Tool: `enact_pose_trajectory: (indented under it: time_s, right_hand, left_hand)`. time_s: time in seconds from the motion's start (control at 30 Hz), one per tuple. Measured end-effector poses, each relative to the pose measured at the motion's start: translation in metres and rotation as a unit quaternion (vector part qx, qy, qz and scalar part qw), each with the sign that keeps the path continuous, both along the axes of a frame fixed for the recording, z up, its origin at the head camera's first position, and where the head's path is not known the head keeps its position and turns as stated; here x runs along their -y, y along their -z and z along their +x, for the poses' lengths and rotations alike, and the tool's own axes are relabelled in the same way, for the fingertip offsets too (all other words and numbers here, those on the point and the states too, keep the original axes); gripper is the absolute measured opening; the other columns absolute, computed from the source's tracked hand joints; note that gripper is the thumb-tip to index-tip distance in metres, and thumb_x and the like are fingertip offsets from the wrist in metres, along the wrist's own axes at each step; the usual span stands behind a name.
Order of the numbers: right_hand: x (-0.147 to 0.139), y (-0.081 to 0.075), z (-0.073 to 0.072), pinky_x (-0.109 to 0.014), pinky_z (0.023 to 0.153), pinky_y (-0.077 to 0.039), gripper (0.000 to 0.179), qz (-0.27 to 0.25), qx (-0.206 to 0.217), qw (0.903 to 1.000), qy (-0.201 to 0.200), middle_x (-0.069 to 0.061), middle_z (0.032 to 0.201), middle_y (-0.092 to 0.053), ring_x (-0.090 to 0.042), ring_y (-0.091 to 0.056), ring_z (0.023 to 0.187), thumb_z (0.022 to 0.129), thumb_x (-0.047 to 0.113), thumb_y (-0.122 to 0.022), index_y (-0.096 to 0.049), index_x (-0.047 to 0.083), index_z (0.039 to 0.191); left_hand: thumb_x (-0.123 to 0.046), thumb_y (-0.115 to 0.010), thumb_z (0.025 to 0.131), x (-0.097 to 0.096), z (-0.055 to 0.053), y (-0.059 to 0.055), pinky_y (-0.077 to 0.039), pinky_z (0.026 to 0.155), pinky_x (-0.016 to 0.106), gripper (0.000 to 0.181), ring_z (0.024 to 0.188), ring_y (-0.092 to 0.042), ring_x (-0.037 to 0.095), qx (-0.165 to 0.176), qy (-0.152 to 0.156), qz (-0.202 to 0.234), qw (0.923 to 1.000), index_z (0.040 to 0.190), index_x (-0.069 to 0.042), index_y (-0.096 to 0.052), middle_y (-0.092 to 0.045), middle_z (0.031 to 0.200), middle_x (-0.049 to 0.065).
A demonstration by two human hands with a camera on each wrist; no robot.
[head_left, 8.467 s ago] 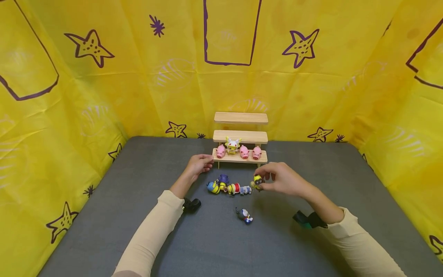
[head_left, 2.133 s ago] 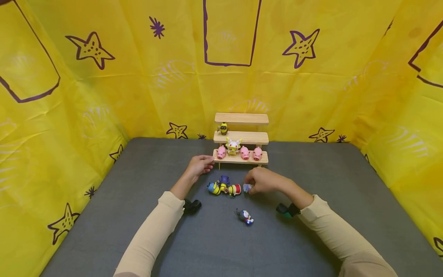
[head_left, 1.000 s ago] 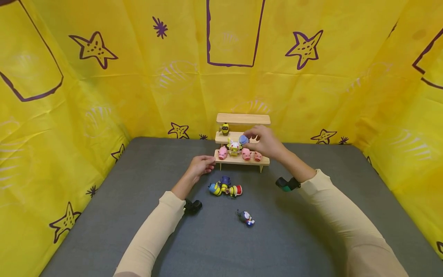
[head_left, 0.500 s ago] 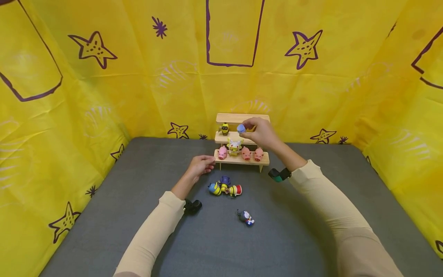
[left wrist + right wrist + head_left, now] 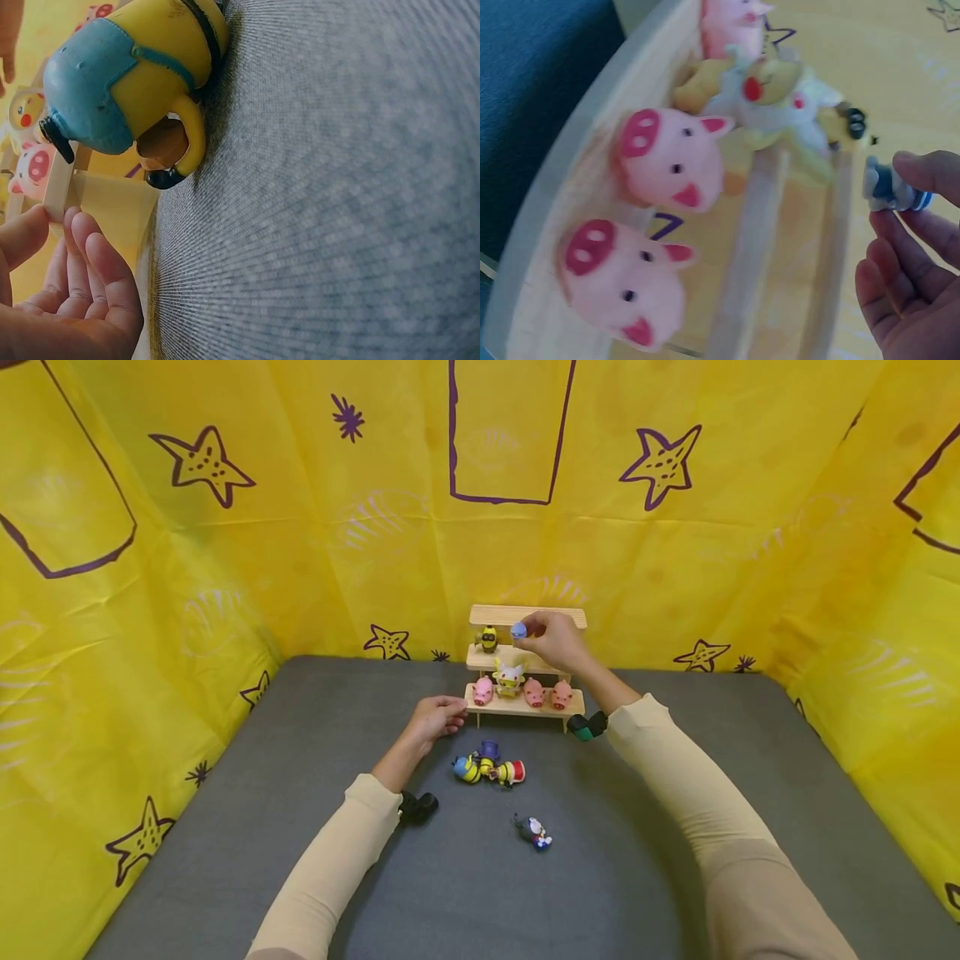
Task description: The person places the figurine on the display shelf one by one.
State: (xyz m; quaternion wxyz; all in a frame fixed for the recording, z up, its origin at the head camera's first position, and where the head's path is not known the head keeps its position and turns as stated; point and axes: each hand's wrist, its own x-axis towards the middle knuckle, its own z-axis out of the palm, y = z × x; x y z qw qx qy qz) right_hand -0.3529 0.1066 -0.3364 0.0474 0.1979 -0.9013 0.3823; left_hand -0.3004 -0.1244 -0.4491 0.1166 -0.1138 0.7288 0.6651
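Between thumb and fingers, my right hand (image 5: pixel 557 639) pinches a small blue-and-white toy figure (image 5: pixel 892 187), raised over the middle step of a three-step wooden display stand (image 5: pixel 486 656). Left of it on that step stands a yellow figure with dark goggles (image 5: pixel 487 640). My left hand (image 5: pixel 435 718) holds the left end of the bottom step with thumb and fingertips, close beside a pink pig (image 5: pixel 35 169). On the bottom step, a white-and-yellow horned figure (image 5: pixel 508 678) stands among the pink pigs (image 5: pixel 626 285).
Before the stand, a blue-capped yellow figure (image 5: pixel 94 90), a purple-and-yellow one (image 5: pixel 489 750) and a red-and-yellow one (image 5: pixel 512 772) lie together on the grey cloth (image 5: pixel 450 893). A dark figure with white and blue parts (image 5: pixel 536 833) lies nearer. Yellow printed fabric (image 5: pixel 300 560) encloses the table.
The goggled figure went from my right hand onto the middle step. My right hand then picked the blue-and-white figure off the cloth and lifted it to that step. My left hand stays at the stand.
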Motion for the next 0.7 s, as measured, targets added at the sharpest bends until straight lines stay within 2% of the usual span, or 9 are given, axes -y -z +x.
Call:
enact_pose_trajectory:
  time_s: [0.2, 0.37, 0.7]
  right_hand:
    - [0.003, 0.013, -0.008, -0.034, 0.078, -0.049, 0.030, -0.013, 0.015, 0.9997, 0.012, -0.016, 0.100, -0.069, -0.024, -0.060, 0.088, 0.087, 0.016, -0.071, -0.067, -0.002, 0.111]
    - [0.006, 0.024, -0.017, -0.038, 0.083, -0.049, 0.034, 0.003, 0.035, 0.9991, 0.025, -0.017, 0.105, -0.068, -0.028, -0.061, 0.095, 0.087, 0.017, -0.072, -0.066, -0.001, 0.115]
    - [0.014, 0.033, -0.022, -0.040, 0.084, -0.051, 0.035, 0.021, 0.029, 0.9989, 0.031, -0.018, 0.103, -0.070, -0.030, -0.064, 0.095, 0.086, 0.017, -0.074, -0.066, -0.003, 0.113]
  left_hand:
    - [-0.018, -0.059, 0.098, 0.001, 0.000, 0.000, -0.052, 0.071, 0.025, 0.031, 0.075, -0.061, 0.011, -0.004, 0.002, -0.002, 1.0000, 0.121, 0.002, -0.063, -0.065, 0.090, 0.003]
    - [-0.018, -0.060, 0.098, 0.000, 0.000, 0.001, -0.052, 0.070, 0.024, 0.030, 0.075, -0.060, 0.010, -0.004, 0.001, -0.004, 1.0000, 0.120, 0.002, -0.063, -0.064, 0.091, 0.003]
    - [-0.018, -0.059, 0.098, 0.001, -0.001, 0.002, -0.052, 0.069, 0.023, 0.031, 0.073, -0.060, 0.009, -0.004, 0.003, -0.005, 1.0000, 0.121, 0.002, -0.063, -0.065, 0.092, 0.004]
